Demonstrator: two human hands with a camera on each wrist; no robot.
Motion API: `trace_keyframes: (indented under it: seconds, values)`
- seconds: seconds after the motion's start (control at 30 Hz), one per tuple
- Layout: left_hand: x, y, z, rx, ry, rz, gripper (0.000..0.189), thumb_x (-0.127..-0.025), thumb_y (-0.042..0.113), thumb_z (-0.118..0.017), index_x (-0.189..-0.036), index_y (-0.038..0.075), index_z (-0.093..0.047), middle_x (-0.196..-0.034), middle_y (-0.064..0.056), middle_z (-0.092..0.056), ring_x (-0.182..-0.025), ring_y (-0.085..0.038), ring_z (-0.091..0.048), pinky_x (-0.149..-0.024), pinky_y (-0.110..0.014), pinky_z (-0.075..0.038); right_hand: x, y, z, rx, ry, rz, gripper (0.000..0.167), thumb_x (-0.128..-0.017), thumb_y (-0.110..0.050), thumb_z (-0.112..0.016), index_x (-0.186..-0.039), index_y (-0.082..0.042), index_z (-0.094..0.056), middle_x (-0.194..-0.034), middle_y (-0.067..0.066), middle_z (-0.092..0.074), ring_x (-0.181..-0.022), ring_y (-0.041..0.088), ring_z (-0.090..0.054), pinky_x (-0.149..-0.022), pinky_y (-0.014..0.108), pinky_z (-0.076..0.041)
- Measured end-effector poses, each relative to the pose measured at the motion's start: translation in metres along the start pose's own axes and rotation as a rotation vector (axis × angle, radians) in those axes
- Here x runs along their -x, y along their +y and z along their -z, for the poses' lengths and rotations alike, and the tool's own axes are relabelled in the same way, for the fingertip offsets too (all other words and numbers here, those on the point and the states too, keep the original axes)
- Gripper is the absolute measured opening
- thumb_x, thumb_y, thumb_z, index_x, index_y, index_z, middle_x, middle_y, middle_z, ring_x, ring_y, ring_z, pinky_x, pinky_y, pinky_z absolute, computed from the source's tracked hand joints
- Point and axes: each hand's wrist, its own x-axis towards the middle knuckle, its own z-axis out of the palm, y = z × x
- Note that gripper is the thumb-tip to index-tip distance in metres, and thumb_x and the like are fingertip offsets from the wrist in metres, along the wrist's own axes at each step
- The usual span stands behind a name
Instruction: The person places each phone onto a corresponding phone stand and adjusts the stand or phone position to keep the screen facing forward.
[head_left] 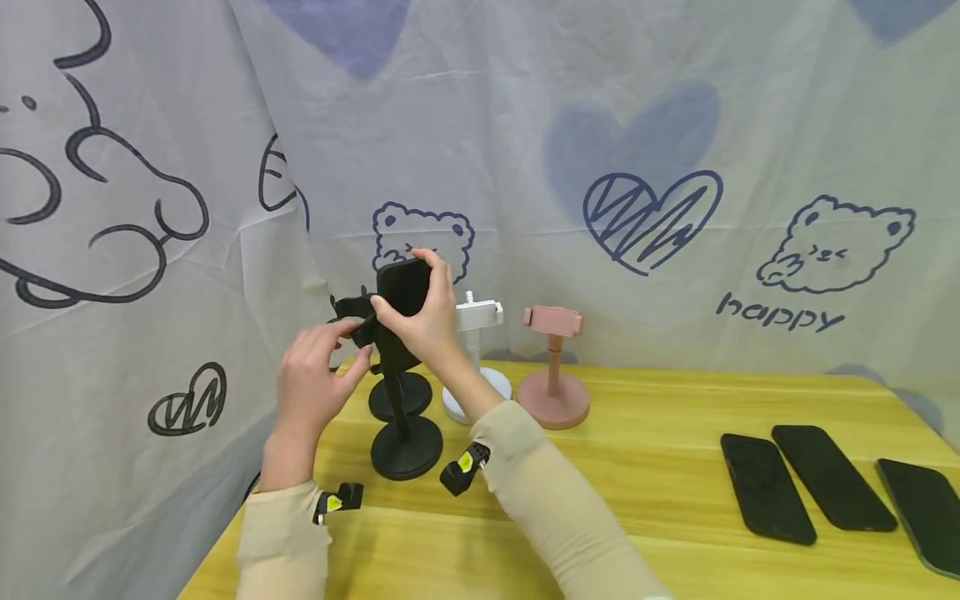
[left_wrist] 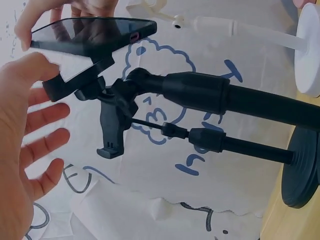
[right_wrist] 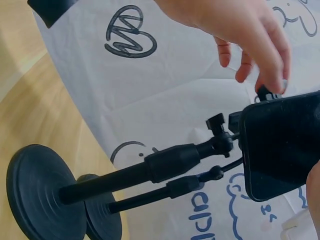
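Head view: The right hand (head_left: 429,321) grips the phone (head_left: 402,287) by its edges, thumb at one side, fingers at the other. The left hand (head_left: 315,375), just beside it, has thumb and forefinger closed about the clamp (head_left: 364,333) of the front stand (head_left: 407,452). This stand rises from the table (head_left: 675,475) between the two wrists. The rear stand (head_left: 412,392) is behind it; the white stand (head_left: 480,318) and pink stand (head_left: 553,321) are beyond and to the right of the right hand. Three spare phones (head_left: 768,487) lie well apart on that hand's right.

Left wrist view: The left thumb bears on the clamp's outer end; the other fingers are spread, the lower three clear of it. The phone is against the clamp, above the stand's joint. Full seating cannot be confirmed. Risk, as judged: a slip of the left thumb could let the clamp spring onto the phone off-centre.

Right wrist view: The phone's dark face is turned to this camera, beyond the front stand's joint; little of the right hand shows. Left fingertips meet the clamp at the phone's edge. Further risks, as judged: early release by the right hand could drop a half-seated phone; uneven push could swivel the joint or tip the stand.
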Motion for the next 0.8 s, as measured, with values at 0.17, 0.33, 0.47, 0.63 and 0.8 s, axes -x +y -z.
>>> trace_keyframes:
  seconds: [0.17, 0.33, 0.47, 0.63, 0.8]
  values:
    - [-0.003, 0.001, 0.001, -0.016, -0.028, -0.045, 0.04, -0.073, 0.015, -0.085, -0.108, 0.004, -0.069, -0.095, -0.015, -0.07, -0.081, -0.031, -0.061, -0.07, -0.045, -0.051, -0.006, 0.0, 0.01, -0.095, -0.087, -0.038, 0.07, -0.081, -0.021, -0.074, -0.14, -0.011, -0.037, -0.138, 0.011, -0.046, -0.115, 0.023, -0.049, -0.099, 0.038, -0.047]
    - [-0.003, 0.001, -0.001, -0.033, -0.015, -0.055, 0.04, -0.072, 0.015, -0.085, -0.107, 0.004, -0.069, -0.095, -0.015, -0.07, -0.079, -0.031, -0.062, -0.07, -0.045, -0.052, -0.01, -0.003, 0.017, -0.243, -0.157, -0.078, 0.068, -0.082, -0.017, -0.071, -0.14, -0.01, -0.036, -0.129, 0.015, -0.051, -0.108, 0.025, -0.055, -0.092, 0.033, -0.05]
    - [-0.003, -0.003, -0.002, -0.025, -0.008, -0.075, 0.039, -0.072, 0.013, -0.084, -0.107, 0.003, -0.069, -0.095, -0.015, -0.071, -0.079, -0.031, -0.062, -0.069, -0.046, -0.052, -0.012, -0.006, 0.017, -0.321, -0.21, -0.127, 0.067, -0.083, -0.017, -0.069, -0.14, -0.012, -0.035, -0.122, 0.016, -0.053, -0.1, 0.024, -0.059, -0.08, 0.028, -0.054]
    - [-0.005, -0.008, -0.001, -0.018, -0.034, -0.072, 0.039, -0.076, 0.013, -0.081, -0.111, 0.005, -0.068, -0.097, -0.014, -0.072, -0.082, -0.031, -0.062, -0.071, -0.046, -0.051, -0.015, -0.011, 0.011, -0.343, -0.235, -0.137, 0.066, -0.084, -0.016, -0.069, -0.14, -0.013, -0.035, -0.115, 0.017, -0.056, -0.096, 0.023, -0.061, -0.075, 0.025, -0.055]
    - [-0.004, -0.011, 0.0, -0.007, -0.049, -0.079, 0.041, -0.076, 0.01, -0.081, -0.114, 0.006, -0.067, -0.097, -0.014, -0.072, -0.079, -0.029, -0.06, -0.07, -0.045, -0.05, -0.015, -0.013, 0.004, -0.294, -0.251, -0.156, 0.067, -0.083, -0.018, -0.071, -0.14, -0.014, -0.035, -0.115, 0.016, -0.056, -0.094, 0.024, -0.062, -0.075, 0.024, -0.055]
